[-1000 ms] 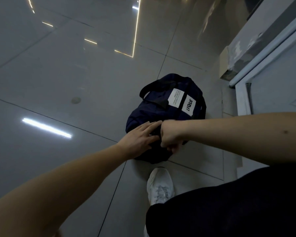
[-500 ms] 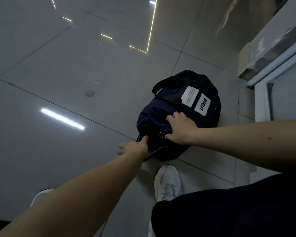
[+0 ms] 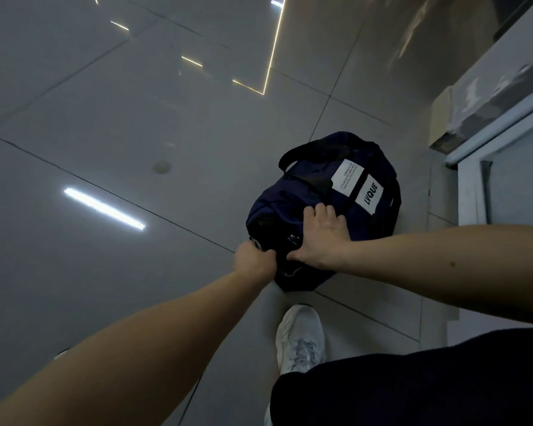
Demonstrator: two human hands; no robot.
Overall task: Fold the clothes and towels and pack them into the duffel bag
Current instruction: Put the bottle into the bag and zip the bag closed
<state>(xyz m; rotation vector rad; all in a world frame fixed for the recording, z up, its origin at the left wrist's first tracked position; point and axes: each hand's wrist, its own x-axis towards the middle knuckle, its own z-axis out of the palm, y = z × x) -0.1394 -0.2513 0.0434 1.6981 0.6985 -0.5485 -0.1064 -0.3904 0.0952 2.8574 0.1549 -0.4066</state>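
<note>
A navy duffel bag with black handles and two white labels lies on the glossy grey tiled floor. My right hand lies flat on the bag's near end, fingers spread and pressing the fabric. My left hand is curled at the bag's near left corner, gripping something small there, apparently the zipper pull; the fingers hide it. No clothes or towels are in view.
A white sneaker stands on the floor just below the bag. My dark trouser leg fills the lower right. A white cabinet or door frame runs along the right edge.
My right hand went from a fist at the bag's end to lying flat on top. My left hand slid to the near left corner and closed there.
</note>
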